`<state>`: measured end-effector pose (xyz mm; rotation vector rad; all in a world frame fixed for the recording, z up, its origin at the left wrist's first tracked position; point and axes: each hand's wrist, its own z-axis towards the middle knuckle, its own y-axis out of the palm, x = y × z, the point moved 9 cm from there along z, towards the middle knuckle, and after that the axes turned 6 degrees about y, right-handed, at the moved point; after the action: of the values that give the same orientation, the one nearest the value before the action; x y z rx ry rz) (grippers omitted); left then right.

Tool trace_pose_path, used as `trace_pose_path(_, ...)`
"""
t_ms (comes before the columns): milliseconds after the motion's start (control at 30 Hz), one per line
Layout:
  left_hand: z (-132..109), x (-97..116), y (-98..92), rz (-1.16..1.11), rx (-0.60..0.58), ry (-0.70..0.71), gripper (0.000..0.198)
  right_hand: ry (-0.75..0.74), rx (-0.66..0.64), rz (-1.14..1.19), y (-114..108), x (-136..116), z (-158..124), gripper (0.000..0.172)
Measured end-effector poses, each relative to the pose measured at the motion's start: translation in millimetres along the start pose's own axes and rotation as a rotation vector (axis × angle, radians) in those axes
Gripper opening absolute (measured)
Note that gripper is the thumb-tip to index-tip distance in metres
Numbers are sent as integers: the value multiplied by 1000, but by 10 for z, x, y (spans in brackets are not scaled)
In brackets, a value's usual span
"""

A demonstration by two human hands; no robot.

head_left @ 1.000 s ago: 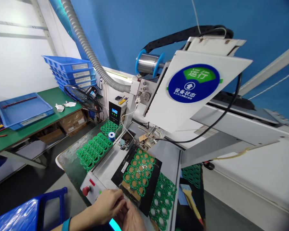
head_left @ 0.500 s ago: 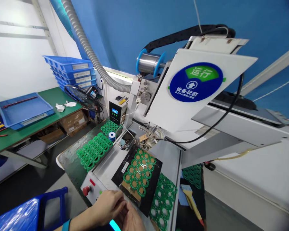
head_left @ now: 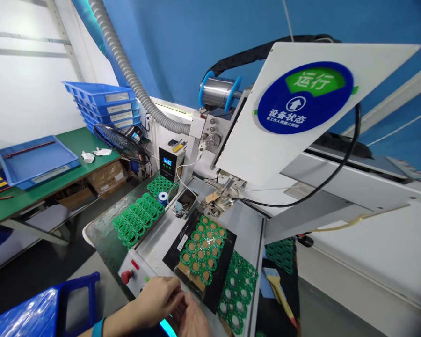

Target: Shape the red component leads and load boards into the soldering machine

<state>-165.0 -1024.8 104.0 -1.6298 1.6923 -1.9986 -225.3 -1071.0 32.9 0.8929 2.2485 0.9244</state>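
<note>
My left hand [head_left: 161, 296] is at the front of the bench machine, its fingers curled in against my right hand [head_left: 193, 318]. My right hand is closed too and partly cut off by the bottom edge. Whatever may lie between the fingers is hidden. Just beyond them, a green circuit board panel [head_left: 204, 242] of joined rings sits on a brown block upon a black plate [head_left: 225, 274]. Another ring panel [head_left: 235, 299] lies to the right. Above the mounted panel is the soldering head [head_left: 217, 199], near its far edge.
A red stop button [head_left: 127, 276] is left of my hands. Further left lie stacked green panels [head_left: 138, 219] and a solder reel [head_left: 163, 198]. On the right lies a brush [head_left: 280, 295]. The white machine cover [head_left: 252, 140] overhangs the work; a blue stool [head_left: 31, 311] stands lower left.
The white cover with the round sign has shifted right and toward me, and the soldering head has moved slightly right. My hands have stayed almost still.
</note>
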Motion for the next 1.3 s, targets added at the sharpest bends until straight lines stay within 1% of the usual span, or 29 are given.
trace_pose_path(167,1,-9,16,7,-2,-10,12,4,13,15,4,2,-17,41)
trace_pose_path(300,-16,-10,33,8,-2,-10,11,2,22,20,-1,13,-24,44)
trace_pose_path(633,-32,8,54,8,-1,-3,12,9,7,26,-12,25,-59,42)
trace_pose_path(867,-51,30,53,9,-5,-4,15,28,-29,-3,48,11,-124,45)
trace_pose_path(967,-59,66,44,8,-4,11,14,19,-31,-10,58,7,-155,42)
trace_pose_path(1100,-65,126,33,13,9,32,15,-9,-22,-17,95,-14,-213,40)
trace_pose_path(1233,-73,178,29,11,11,51,16,-50,-15,-14,189,-54,-294,43)
trace_pose_path(1300,-84,193,36,9,7,56,17,-69,-12,-10,226,-78,-344,41)
